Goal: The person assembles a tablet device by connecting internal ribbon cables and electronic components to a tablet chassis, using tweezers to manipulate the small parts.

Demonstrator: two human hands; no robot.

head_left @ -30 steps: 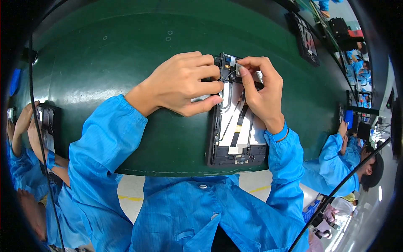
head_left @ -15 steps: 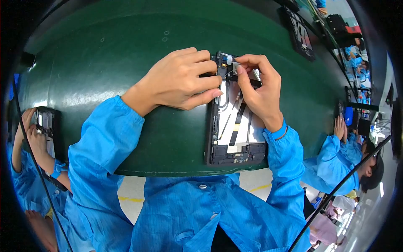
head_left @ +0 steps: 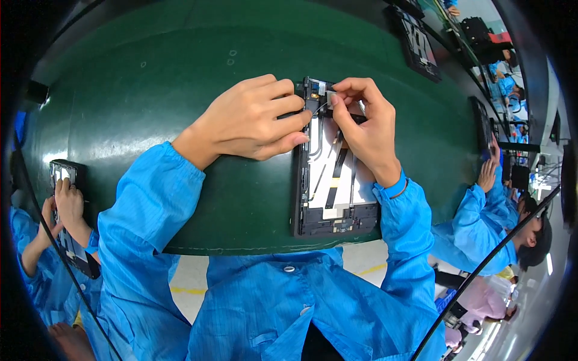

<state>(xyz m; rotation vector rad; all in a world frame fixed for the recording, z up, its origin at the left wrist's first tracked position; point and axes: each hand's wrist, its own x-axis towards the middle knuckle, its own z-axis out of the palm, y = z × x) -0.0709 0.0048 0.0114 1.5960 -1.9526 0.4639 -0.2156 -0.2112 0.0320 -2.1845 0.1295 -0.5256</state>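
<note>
An opened tablet-like device (head_left: 299, 207) lies upright-on in front of me, its black frame holding a silvery-white inner face with dark strips and cables. My left hand (head_left: 256, 120) is closed at the upper left edge of the frame, thumb against the side; what its curled fingertips hold is hidden. At the top of the device, my right hand (head_left: 368, 123) pinches a small pale piece (head_left: 330, 100) between thumb and index finger. A thin wire (head_left: 319, 108) runs between the two hands. The right hand covers part of the device's upper right side.
The device rests on a green tabletop (head_left: 150, 108) close to its front edge. Another similar device (head_left: 418, 45) lies at the far right. Co-workers in blue sleeves work at left and right, the left one handling a black device (head_left: 66, 171).
Both hands keep nearly the same hold, and the view has shifted slightly. The co-worker's hands at the left have moved over their device.
</note>
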